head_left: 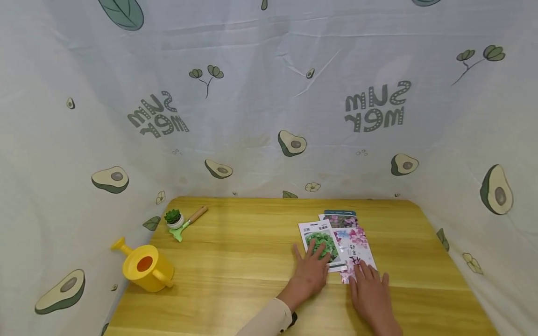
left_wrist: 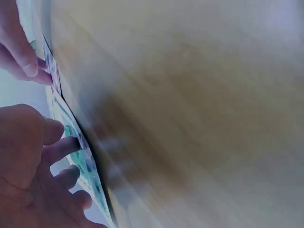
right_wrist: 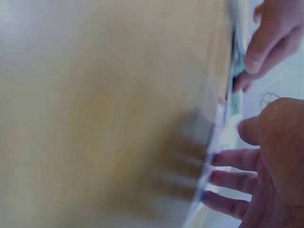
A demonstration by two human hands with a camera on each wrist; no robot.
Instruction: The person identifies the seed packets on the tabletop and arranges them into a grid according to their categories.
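On the right half of the table lie several overlapping seed packets. My left hand (head_left: 310, 274), fingers spread, rests on a white packet with a green leafy plant (head_left: 309, 228). Beside it, the fingertips of my right hand (head_left: 371, 295) touch the lower part of a pink blossom packet (head_left: 364, 251). A packet with a dark top edge and purple flowers (head_left: 342, 220) lies partly under these two. In the left wrist view the fingers of my left hand (left_wrist: 40, 175) press on the green packet's surface. The right wrist view shows straight fingers of my right hand (right_wrist: 256, 178) against the pink packet.
A yellow watering can (head_left: 161, 268) stands at the table's left edge. Behind it are a small potted succulent (head_left: 173, 218) and a green hand tool with a wooden handle (head_left: 196, 214). A white avocado-print cloth (head_left: 252, 112) hangs around the wooden table (head_left: 218, 289).
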